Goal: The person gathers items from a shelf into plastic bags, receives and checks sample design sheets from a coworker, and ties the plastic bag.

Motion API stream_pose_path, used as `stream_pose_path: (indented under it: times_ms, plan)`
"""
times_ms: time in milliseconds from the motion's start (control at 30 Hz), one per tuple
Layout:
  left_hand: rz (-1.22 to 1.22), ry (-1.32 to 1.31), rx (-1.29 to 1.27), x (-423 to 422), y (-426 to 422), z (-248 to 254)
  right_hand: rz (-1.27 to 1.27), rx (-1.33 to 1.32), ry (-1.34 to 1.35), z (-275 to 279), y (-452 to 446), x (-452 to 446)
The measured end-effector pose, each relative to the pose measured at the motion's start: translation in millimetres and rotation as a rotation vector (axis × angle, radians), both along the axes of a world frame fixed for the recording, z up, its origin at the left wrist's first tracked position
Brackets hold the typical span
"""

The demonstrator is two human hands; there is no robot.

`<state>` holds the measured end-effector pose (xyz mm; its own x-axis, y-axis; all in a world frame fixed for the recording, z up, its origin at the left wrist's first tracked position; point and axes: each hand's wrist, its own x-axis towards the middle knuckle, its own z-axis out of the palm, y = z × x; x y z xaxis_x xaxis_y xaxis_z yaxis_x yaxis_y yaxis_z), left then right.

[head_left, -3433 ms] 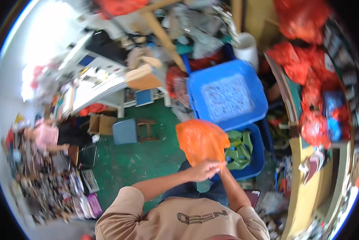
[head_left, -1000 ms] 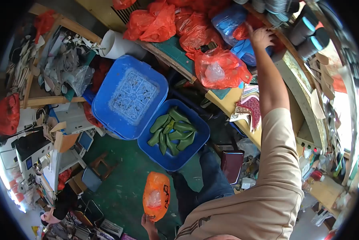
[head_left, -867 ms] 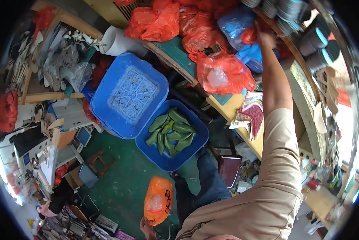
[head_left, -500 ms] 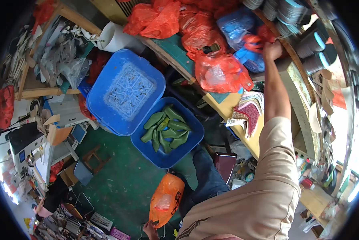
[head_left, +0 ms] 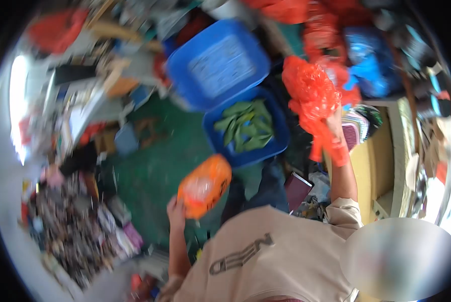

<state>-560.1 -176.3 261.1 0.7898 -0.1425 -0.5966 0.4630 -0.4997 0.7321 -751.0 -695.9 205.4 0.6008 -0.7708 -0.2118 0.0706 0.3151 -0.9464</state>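
My left hand [head_left: 176, 209] is closed on the end of an orange plastic bag [head_left: 205, 183], which has dark print and a clear patch that may be something inside. My right hand [head_left: 334, 121] grips a crumpled red plastic bag [head_left: 311, 93], whose loose ends hang down over my forearm. Part of the right hand's fingers is hidden behind the red plastic. Between the two hands, on the floor, stands a blue tub [head_left: 280, 143] with several green, leaf-shaped pieces [head_left: 245, 123] in it.
A second blue tub [head_left: 260, 75] leans next to the first. More red bags [head_left: 318, 30] and a blue bag [head_left: 369, 60] lie on the bench at the upper right. Patterned sheets [head_left: 351, 132] rest beside a yellow surface [head_left: 358, 176]. A dark red box [head_left: 297, 191] sits near my legs.
My right hand has come back from the bench with a red bag. The orange bag has risen in my left hand. The view has shifted and blurred.
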Motion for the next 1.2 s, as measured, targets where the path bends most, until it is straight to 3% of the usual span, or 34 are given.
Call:
stream_pose_path:
  times_ms: [100,200,333,500,600,733,800,900,1000,1067,1133,1200]
  plan:
    - [0.133,0.083,-0.197,4.7,-24.0,25.7,0.383,0.273,-0.116,13.4,83.1,20.7]
    - [0.082,0.014,-0.268,2.2,-36.2,35.1,0.705,0.361,-0.152,17.5,157.3,41.3]
    - [0.083,0.072,-0.434,-12.3,-65.0,53.3,1.13,-0.195,-0.314,5.6,232.4,101.6]
    - [-0.027,0.288,-0.574,-25.1,-75.2,66.7,0.978,0.025,-0.023,-97.3,353.3,172.3]
    - [-0.182,0.54,-0.601,-33.3,-75.1,72.9,0.998,-0.28,0.305,-153.7,389.7,215.9]
    - [-0.196,0.498,-0.743,31.0,-40.2,21.2,1.105,-0.418,0.655,-243.1,407.5,260.5]
    - [-0.111,0.395,-0.755,51.3,-36.1,2.3,1.022,-0.471,0.63,-234.6,404.8,258.3]
    - [-0.042,0.371,-0.671,60.7,-31.9,-31.2,0.746,-0.705,0.525,-108.1,370.3,194.1]
    - [-0.034,0.423,-0.676,61.0,-29.8,-46.7,0.811,-0.704,0.245,-82.6,332.2,154.6]
    - [-0.012,0.412,-0.644,59.2,-26.2,-60.9,0.836,-0.359,0.152,-67.6,266.8,136.2]
    - [0.012,0.397,-0.598,53.3,-26.7,-72.5,0.587,-0.686,0.326,-80.6,177.5,119.4]
    - [0.018,0.347,-0.556,44.5,-19.3,-91.3,0.266,-0.785,0.52,-79.4,73.6,106.4]
